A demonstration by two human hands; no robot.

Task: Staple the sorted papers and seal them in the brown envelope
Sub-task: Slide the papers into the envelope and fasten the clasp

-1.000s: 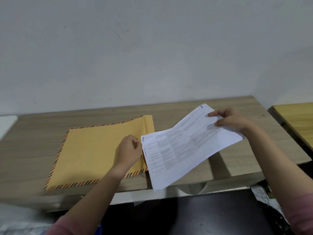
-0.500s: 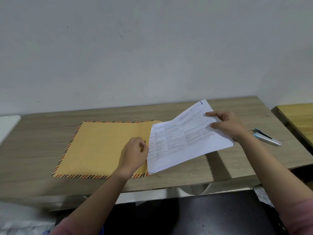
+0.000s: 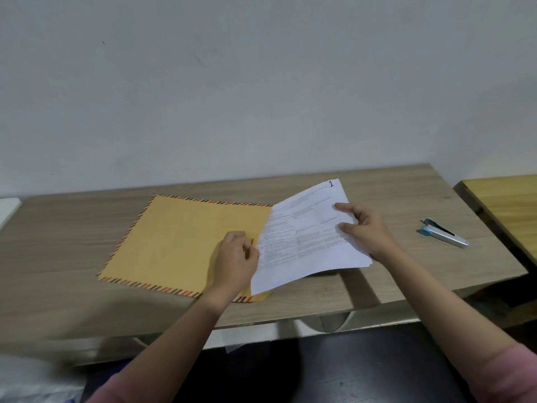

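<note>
A brown envelope (image 3: 180,242) with a striped red and black border lies flat on the wooden table (image 3: 406,193). My left hand (image 3: 235,257) pinches its open right edge. My right hand (image 3: 366,231) grips a stack of white printed papers (image 3: 305,242) marked "1" in the top corner. The stack is tilted, and its left edge meets the envelope's mouth beside my left hand. A silver and blue stapler (image 3: 441,236) lies on the table to the right of my right hand.
A grey wall rises behind the table. A second, yellower table (image 3: 505,199) stands at the far right. A white surface (image 3: 7,210) shows at the far left edge. The floor under the table is dark.
The papers have moved left, so their left edge now overlaps the envelope's mouth. The envelope has swung to lie squarer on the table. The stapler has come into view at the right.
</note>
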